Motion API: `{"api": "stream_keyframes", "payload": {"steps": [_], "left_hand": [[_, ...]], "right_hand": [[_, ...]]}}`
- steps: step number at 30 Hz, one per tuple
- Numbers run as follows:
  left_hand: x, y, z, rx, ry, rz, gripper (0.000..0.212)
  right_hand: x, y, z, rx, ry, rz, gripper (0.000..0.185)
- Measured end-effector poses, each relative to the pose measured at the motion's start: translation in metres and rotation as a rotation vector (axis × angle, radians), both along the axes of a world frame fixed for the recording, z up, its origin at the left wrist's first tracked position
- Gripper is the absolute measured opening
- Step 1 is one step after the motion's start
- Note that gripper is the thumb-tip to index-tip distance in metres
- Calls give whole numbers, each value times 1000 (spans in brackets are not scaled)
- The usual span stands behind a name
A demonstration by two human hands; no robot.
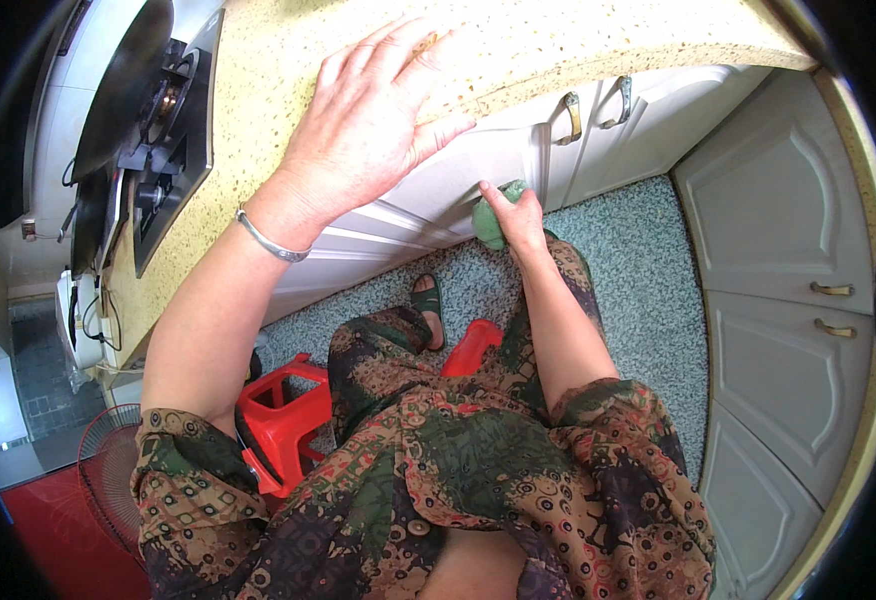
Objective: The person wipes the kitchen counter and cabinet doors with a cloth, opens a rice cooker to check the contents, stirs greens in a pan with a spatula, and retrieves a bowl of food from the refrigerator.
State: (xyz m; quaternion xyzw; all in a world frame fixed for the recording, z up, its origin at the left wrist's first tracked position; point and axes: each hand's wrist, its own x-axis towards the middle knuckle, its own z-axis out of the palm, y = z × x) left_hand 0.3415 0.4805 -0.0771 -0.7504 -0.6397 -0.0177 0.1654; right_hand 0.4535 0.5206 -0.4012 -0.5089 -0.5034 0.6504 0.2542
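Observation:
My left hand (366,112) rests palm down on the speckled yellow countertop (273,67), fingers spread, with the thumb over the front edge. A silver bracelet (269,241) circles that wrist, and a ring (426,45) shows on one finger. Lower down, my right hand (516,214) grips a folded green cloth (489,225) in front of a white cabinet door (453,172) below the counter. Whether the cloth presses on the door is hard to tell. Two metal handles, a near one (571,118) and a farther one (621,101), are fixed to the doors just right of it.
A gas stove (175,142) with a dark wok (119,90) is at the left. Beside my legs stands a red plastic stool (284,409), with a fan (111,465) behind it. White cabinets (783,187) line the right side of the speckled blue-grey floor (633,255).

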Motion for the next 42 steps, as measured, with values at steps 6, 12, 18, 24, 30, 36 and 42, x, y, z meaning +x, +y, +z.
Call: {"api": "stream_keyframes", "payload": {"steps": [6, 12, 18, 24, 30, 36, 42], "left_hand": [[3, 4, 3, -6, 24, -30, 64], [2, 1, 1, 9, -16, 11, 63], [2, 2, 3, -5, 8, -22, 64], [3, 3, 3, 8, 8, -8, 66], [-5, 0, -4, 45, 1, -8, 69], [-4, 0, -4, 46, -26, -6, 68], [-2, 1, -4, 43, -37, -4, 68]], "right_hand": [[2, 0, -1, -9, 23, -38, 75], [3, -2, 18, -68, 118, -8, 69], [7, -1, 13, -75, 112, -49, 65], [3, -2, 20, 54, 29, -66, 59], [10, -6, 66, 384, -57, -154, 44], [21, 1, 115, 698, 49, -247, 30], [10, -31, 139, 826, 45, -36, 39]]}}
